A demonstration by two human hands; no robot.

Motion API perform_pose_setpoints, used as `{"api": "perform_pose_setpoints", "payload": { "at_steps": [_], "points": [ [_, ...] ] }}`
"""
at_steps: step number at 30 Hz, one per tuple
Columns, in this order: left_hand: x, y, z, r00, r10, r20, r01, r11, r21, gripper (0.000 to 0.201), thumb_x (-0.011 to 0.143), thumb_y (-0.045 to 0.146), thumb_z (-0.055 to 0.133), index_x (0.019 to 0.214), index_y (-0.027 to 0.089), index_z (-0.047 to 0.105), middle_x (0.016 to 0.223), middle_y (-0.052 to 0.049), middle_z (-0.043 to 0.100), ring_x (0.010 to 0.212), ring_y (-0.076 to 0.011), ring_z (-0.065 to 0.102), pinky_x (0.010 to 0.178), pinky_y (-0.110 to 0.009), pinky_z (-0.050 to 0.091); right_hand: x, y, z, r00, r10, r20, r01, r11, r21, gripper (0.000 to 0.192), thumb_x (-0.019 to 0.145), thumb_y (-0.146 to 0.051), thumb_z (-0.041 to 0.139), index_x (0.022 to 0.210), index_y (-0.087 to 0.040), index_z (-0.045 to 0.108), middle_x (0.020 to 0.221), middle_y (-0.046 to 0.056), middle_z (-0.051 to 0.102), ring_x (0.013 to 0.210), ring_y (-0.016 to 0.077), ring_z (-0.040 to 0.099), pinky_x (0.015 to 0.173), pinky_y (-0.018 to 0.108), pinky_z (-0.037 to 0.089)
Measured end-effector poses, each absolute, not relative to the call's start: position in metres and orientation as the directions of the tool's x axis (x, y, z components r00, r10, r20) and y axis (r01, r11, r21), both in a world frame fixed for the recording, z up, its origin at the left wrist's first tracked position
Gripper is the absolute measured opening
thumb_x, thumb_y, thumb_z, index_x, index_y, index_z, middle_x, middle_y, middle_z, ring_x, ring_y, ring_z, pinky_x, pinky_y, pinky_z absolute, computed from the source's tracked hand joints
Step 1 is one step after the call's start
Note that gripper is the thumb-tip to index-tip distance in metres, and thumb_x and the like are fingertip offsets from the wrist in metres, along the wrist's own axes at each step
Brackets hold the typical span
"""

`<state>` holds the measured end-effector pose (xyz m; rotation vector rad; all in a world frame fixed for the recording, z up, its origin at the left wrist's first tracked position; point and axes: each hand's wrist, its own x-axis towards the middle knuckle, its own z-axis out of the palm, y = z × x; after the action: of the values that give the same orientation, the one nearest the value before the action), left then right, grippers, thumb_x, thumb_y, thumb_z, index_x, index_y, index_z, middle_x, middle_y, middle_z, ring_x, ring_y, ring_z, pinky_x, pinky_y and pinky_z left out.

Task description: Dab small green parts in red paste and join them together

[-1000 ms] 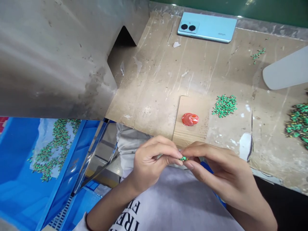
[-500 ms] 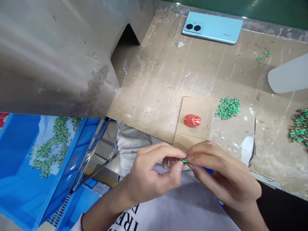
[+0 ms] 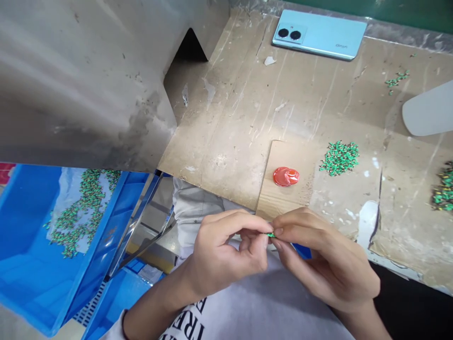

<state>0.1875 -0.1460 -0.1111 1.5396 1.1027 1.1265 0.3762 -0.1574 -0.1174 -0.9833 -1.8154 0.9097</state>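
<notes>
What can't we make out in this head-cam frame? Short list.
- Green piece: head view, too small; left hand and right hand fingertips cover most of it, so its shape is unclear.
- Right-edge green pile: cut off by the frame edge.
- White flat object: cut off at the right, identity unclear.
- Blue item: mostly hidden behind the right hand.
- Pieces in the blue bin: too small to tell apart.

Small green part, pinched between left hand and right hand: mostly covered by fingertips, shape indiscernible. Green pile and pale flat object at the worktop's right edge: cut off by frame.
</notes>
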Motion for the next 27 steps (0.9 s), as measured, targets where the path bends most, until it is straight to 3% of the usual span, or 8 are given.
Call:
{"api": "perform_pose_setpoints", "payload": {
  "at_steps": [8, 13, 18, 22, 27],
  "points": [
    [0.191, -0.146, -0.117, 0.131, 0.981, 0.14, 0.067, -0.15, 0.986, 0.017, 0.078, -0.001, 0.07, 0.08, 0.015, 0.077, 0.067, -0.002, 0.076, 0.052, -0.0098, 0.064, 0.05, -0.015, 0.053, 0.38, -0.161, -0.115, -0.378, 0.836, 0.397, 0.401, 0.534, -0.744, 0.027, 0.093, 0.003, 0.066, 0.104, -0.022, 0.068, 0.1, 0.01, 0.076, 0.079, 0.0207, 0.074, 0.064, 0.034, 0.064],
    [0.19, -0.149, -0.117, 0.15, 0.98, 0.13, 0.05, -0.139, 0.989, 0.017, 0.079, 0.002, 0.07, 0.088, 0.014, 0.077, 0.069, -0.002, 0.076, 0.051, -0.0103, 0.064, 0.051, -0.017, 0.055, 0.382, -0.155, -0.114, -0.386, 0.817, 0.429, 0.333, 0.557, -0.761, 0.031, 0.094, 0.003, 0.061, 0.114, -0.02, 0.067, 0.096, 0.008, 0.076, 0.08, 0.0197, 0.076, 0.064, 0.033, 0.064],
    [0.187, -0.15, -0.113, 0.167, 0.981, 0.096, 0.095, -0.113, 0.989, 0.016, 0.078, 0.004, 0.071, 0.087, 0.017, 0.075, 0.07, -0.001, 0.076, 0.053, -0.0121, 0.065, 0.052, -0.02, 0.055, 0.378, -0.152, -0.115, -0.348, 0.828, 0.44, 0.319, 0.546, -0.775, 0.03, 0.092, 0.004, 0.062, 0.11, -0.019, 0.067, 0.094, 0.006, 0.074, 0.078, 0.0169, 0.074, 0.065, 0.03, 0.062],
    [0.188, -0.149, -0.111, 0.162, 0.987, 0.013, 0.084, -0.027, 0.996, 0.012, 0.078, 0.006, 0.071, 0.084, 0.017, 0.074, 0.068, -0.002, 0.075, 0.052, -0.0125, 0.064, 0.051, -0.02, 0.055, 0.372, -0.159, -0.117, -0.276, 0.886, 0.372, 0.293, 0.447, -0.845, 0.032, 0.091, 0.003, 0.066, 0.113, -0.021, 0.067, 0.095, 0.005, 0.074, 0.083, 0.0185, 0.074, 0.069, 0.031, 0.062],
    [0.189, -0.149, -0.113, 0.121, 0.992, 0.027, 0.091, -0.038, 0.995, 0.014, 0.077, 0.004, 0.07, 0.082, 0.017, 0.075, 0.069, -0.002, 0.077, 0.052, -0.0114, 0.064, 0.052, -0.018, 0.055, 0.368, -0.168, -0.121, -0.218, 0.958, 0.185, 0.24, 0.237, -0.941, 0.029, 0.096, -0.003, 0.067, 0.117, -0.023, 0.066, 0.099, 0.002, 0.074, 0.089, 0.0163, 0.073, 0.08, 0.03, 0.061]
  ]
}}
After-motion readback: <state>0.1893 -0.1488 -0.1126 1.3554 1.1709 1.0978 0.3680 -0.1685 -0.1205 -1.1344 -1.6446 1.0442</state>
